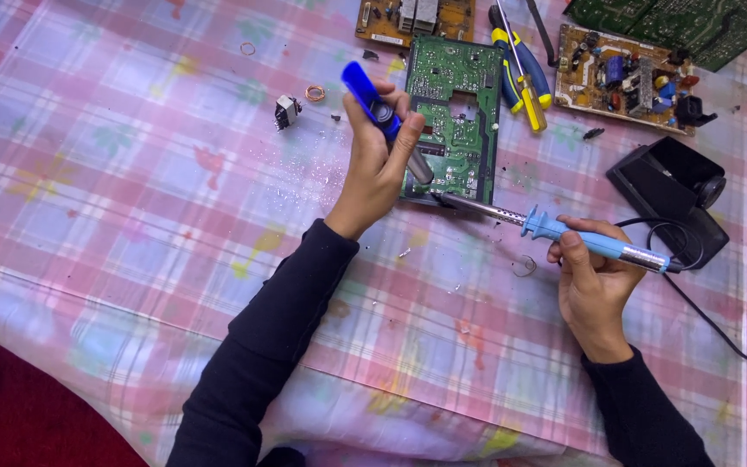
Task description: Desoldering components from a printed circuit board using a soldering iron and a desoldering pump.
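The left hand (373,169) is closed around a blue desoldering pump (382,117), fingers wrapped about its barrel and the thumb up near the plunger end, the nozzle angled down toward the green circuit board (451,117) that lies flat in the upper middle of the frame. The right hand (594,277) grips the light blue handle of a soldering iron (555,229), fingers shut around it; the metal shaft runs leftward and the tip sits at the board's lower edge, just beside the pump's nozzle.

The main hazards, as I judge them, come from heat. The table (131,216) is covered with a thin pink plaid plastic sheet, and the iron's shaft lies low over it; a dip of the wrist could melt or scorch the cover. Tip and left fingers are near one another, so a slip on the board edge could burn skin. If the pump is fired a moment late, the solder may reharden; if the iron dwells long, a copper pad could lift.

The iron's black cord (711,320) loops along the right side of the frame near a black iron stand (672,195); a snag could jerk the tip. Silvery flecks, seemingly solder, are scattered on the cover at centre. A yellow and blue screwdriver (520,78), two brown circuit boards (624,78) and a small transformer (287,111) lie along the top, well apart from the hands.
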